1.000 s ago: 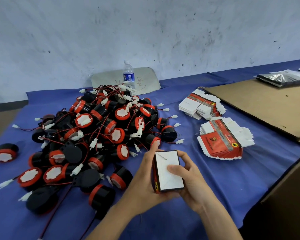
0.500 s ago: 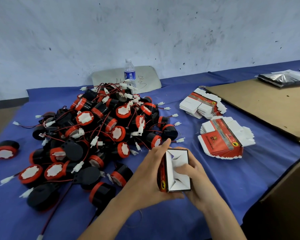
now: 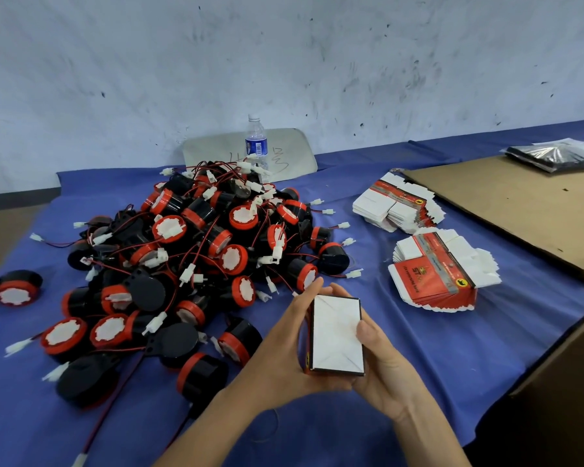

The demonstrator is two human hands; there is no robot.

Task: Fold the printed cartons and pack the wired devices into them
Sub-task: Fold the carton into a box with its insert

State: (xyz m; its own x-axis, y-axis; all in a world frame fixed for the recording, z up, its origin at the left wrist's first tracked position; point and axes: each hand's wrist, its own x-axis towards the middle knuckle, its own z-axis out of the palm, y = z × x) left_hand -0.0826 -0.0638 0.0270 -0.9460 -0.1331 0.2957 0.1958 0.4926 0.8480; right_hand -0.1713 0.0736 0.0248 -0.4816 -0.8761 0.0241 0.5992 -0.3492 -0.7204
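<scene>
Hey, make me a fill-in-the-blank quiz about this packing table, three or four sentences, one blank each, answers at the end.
1. The left hand and the right hand hold the folded carton, whose upward face is ____.
2. Seen from the camera, the water bottle stands ____ the pile of wired devices.
3. The flat cartons lie in ____ stacks right of the pile.
4. The cloth on the table is ____.

Missing words: white; behind; two; blue.
</scene>
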